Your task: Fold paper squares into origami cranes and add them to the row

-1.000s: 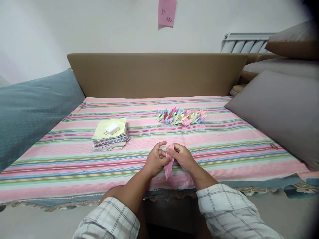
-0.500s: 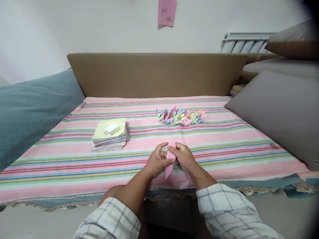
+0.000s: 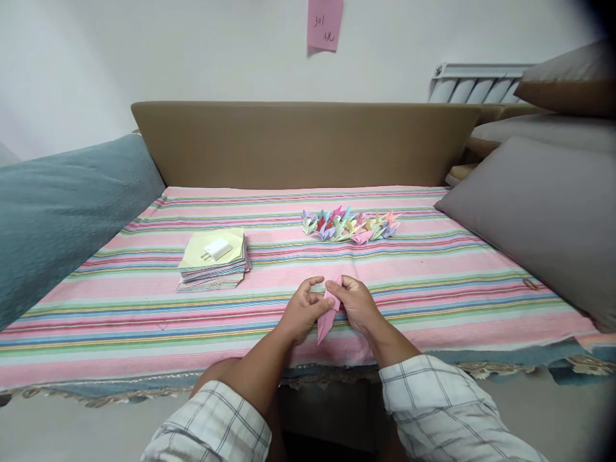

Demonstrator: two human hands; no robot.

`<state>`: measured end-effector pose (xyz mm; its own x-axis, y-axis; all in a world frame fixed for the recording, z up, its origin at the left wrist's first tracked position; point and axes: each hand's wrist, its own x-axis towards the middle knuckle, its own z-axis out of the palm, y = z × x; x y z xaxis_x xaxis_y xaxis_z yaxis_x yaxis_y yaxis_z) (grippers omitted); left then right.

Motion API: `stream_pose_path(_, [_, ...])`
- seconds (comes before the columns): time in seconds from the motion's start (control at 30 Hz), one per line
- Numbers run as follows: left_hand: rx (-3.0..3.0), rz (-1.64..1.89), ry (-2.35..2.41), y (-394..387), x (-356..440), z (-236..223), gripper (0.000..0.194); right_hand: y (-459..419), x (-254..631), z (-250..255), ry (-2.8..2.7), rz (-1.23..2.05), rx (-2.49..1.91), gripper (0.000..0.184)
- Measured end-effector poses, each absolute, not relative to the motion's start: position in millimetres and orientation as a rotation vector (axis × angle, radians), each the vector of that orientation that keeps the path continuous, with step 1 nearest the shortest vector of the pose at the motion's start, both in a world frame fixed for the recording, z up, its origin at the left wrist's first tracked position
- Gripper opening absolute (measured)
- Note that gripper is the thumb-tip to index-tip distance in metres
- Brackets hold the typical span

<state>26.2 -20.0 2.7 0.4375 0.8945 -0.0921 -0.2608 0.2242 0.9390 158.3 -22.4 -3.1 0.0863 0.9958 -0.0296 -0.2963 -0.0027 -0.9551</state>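
My left hand [image 3: 302,313] and my right hand [image 3: 355,304] meet over the near part of the striped cloth [image 3: 144,321]. Both pinch a folded pink paper [image 3: 326,321], a narrow pointed shape whose tip hangs down toward me. The left thumb and fingers grip its left side. The right fingers close on its top edge. A row of several finished paper cranes [image 3: 350,225] in mixed colours lies farther back on the cloth. To the left sits a stack of coloured paper sheets [image 3: 213,264] with a white plug adapter [image 3: 216,249] on top.
A grey-blue cushion [image 3: 58,218] lies along the left. Grey cushions [image 3: 539,212] lean at the right. A tan headboard [image 3: 298,141] stands behind the cloth, with a pink note [image 3: 325,23] on the wall above and a radiator [image 3: 474,82] at the upper right.
The two hands stay on the pink paper and shift only slightly. The right fingers have worked a little along its top edge. The view has moved a touch.
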Motion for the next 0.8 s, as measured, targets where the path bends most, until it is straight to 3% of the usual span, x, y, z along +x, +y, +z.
stream_pose_path(0.2, [1.045, 0.981, 0.742, -18.6, 24.6, 3.1, 0.062, -25.3, 156.6, 0.2, -0.852, 1.358, -1.001, 0.040])
stream_pose_path(0.37, [0.976, 0.911, 0.747, -19.6, 24.1, 4.6, 0.080, -25.7, 154.6, 3.1, -0.808, 1.352, -1.006, 0.042])
stream_pose_path(0.57, [0.777, 0.851, 0.598, -20.7, 22.6, 11.6, 0.087, -24.8, 161.1, 6.4, -0.713, 1.538, -0.857, 0.051])
stream_pose_path(0.7, [0.690, 0.756, 0.479, -22.8, 18.6, 15.9, 0.091, -28.7, 167.1, 4.1, -0.896, 1.722, -0.745, 0.024])
stream_pose_path(0.8, [0.659, 0.688, 0.460, -23.9, 15.6, 15.6, 0.093, -32.5, 167.7, 0.1, -0.973, 1.829, -0.675, 0.025])
